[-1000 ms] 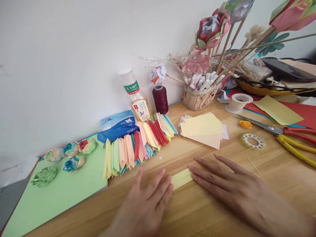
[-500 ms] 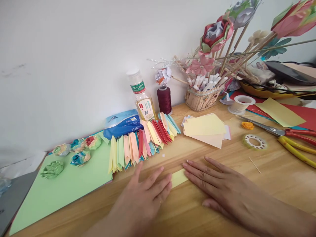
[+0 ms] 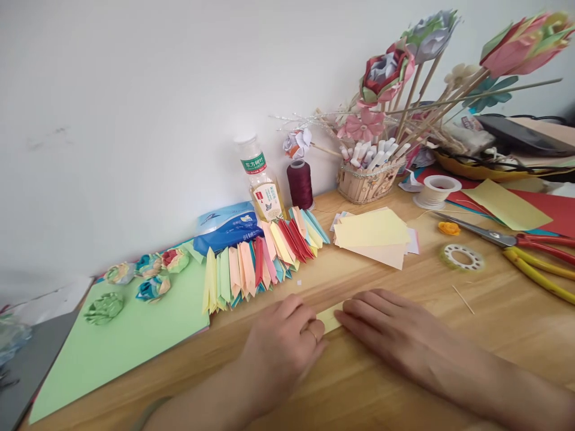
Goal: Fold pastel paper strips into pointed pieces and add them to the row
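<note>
A narrow folded strip of pale yellow paper [image 3: 330,317] lies on the wooden table, its two ends covered by my hands. My left hand [image 3: 287,341] is closed, fingers curled down on the strip's left end. At the right end, my right hand [image 3: 395,335] has its fingers bent and pressed together over the paper. Both thumbs are hidden or hard to make out. Just beyond the strip sits a stack of cut yellow and peach paper sheets [image 3: 371,230]. Rows of folded coloured paper pieces [image 3: 245,269] stand behind my left hand.
Green paper [image 3: 148,347] with several paper flowers [image 3: 104,308] lies to the left. Scissors [image 3: 503,239], yellow-handled pliers [image 3: 539,274], a tape roll [image 3: 462,257] and a white spool [image 3: 436,190] lie right. A bottle [image 3: 265,191], purple thread [image 3: 300,184] and flower basket [image 3: 366,179] stand behind.
My left hand has gone from spread fingers to curled ones and moved slightly right on the strip. The fingers of my right hand have bent over its end. The view has shifted slightly.
</note>
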The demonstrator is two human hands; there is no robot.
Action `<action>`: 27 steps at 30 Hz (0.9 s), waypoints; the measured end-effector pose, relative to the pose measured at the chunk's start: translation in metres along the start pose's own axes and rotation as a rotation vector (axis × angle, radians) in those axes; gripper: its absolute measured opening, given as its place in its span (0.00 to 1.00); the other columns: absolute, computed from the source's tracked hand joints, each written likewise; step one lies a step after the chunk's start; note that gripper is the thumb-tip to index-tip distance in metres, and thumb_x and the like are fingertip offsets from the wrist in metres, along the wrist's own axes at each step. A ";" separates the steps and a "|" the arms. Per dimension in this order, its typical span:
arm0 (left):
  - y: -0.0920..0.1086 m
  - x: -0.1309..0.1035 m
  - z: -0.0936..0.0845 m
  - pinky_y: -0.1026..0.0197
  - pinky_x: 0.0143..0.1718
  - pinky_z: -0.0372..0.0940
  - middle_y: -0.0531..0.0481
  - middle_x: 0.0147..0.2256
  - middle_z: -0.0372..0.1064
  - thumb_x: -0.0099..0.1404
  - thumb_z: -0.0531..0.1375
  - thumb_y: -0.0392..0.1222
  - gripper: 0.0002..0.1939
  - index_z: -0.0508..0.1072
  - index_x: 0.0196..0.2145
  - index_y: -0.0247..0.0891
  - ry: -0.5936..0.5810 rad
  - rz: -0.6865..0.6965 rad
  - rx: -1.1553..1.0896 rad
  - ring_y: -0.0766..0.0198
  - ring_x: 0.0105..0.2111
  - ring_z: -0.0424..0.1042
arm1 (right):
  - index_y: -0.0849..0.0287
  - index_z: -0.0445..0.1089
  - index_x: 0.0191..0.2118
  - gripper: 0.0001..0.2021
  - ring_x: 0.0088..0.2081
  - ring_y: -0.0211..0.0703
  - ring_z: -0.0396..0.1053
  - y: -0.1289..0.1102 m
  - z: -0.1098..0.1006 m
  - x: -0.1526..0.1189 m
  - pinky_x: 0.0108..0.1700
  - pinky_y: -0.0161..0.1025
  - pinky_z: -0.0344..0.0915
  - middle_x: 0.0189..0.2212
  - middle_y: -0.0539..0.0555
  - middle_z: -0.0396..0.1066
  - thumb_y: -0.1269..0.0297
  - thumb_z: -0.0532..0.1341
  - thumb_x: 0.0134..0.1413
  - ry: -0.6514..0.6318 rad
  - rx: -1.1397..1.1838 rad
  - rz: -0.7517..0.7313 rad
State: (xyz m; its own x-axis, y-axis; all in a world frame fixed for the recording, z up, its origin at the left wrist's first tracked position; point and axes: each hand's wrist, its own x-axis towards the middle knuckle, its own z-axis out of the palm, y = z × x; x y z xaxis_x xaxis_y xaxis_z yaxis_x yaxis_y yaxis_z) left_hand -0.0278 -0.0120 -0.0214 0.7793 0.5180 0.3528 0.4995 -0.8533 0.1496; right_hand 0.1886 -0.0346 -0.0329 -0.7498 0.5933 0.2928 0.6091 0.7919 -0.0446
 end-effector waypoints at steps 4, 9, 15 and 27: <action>0.001 -0.003 0.009 0.60 0.29 0.63 0.49 0.24 0.65 0.66 0.52 0.32 0.12 0.72 0.28 0.35 0.043 -0.040 -0.033 0.61 0.29 0.64 | 0.64 0.68 0.42 0.15 0.33 0.45 0.64 0.005 0.000 0.003 0.34 0.43 0.65 0.31 0.56 0.68 0.75 0.45 0.63 0.029 0.011 -0.046; 0.004 -0.002 0.008 0.56 0.32 0.63 0.48 0.26 0.66 0.65 0.51 0.32 0.12 0.70 0.27 0.35 0.038 -0.257 -0.172 0.59 0.31 0.63 | 0.61 0.67 0.35 0.13 0.34 0.44 0.61 0.012 0.007 0.006 0.35 0.41 0.62 0.31 0.54 0.66 0.75 0.47 0.62 -0.014 0.176 0.091; 0.004 0.001 0.011 0.55 0.33 0.61 0.50 0.27 0.67 0.65 0.52 0.34 0.08 0.66 0.27 0.37 -0.036 -0.428 -0.215 0.57 0.33 0.64 | 0.61 0.64 0.34 0.10 0.34 0.45 0.60 0.015 0.008 0.015 0.38 0.42 0.60 0.32 0.55 0.65 0.77 0.48 0.61 -0.082 0.259 0.165; 0.003 0.004 0.016 0.53 0.35 0.57 0.50 0.29 0.65 0.64 0.52 0.30 0.07 0.64 0.29 0.37 -0.162 -0.503 -0.175 0.56 0.34 0.61 | 0.58 0.60 0.30 0.07 0.30 0.44 0.58 0.015 0.021 0.022 0.34 0.40 0.54 0.28 0.52 0.64 0.71 0.52 0.59 0.014 0.135 0.300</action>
State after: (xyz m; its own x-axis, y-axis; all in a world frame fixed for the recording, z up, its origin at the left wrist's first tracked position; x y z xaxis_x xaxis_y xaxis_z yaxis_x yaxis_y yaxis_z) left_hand -0.0173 -0.0122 -0.0343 0.5161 0.8548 0.0537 0.7653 -0.4884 0.4192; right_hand 0.1752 -0.0068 -0.0472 -0.5383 0.8015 0.2604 0.7615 0.5950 -0.2572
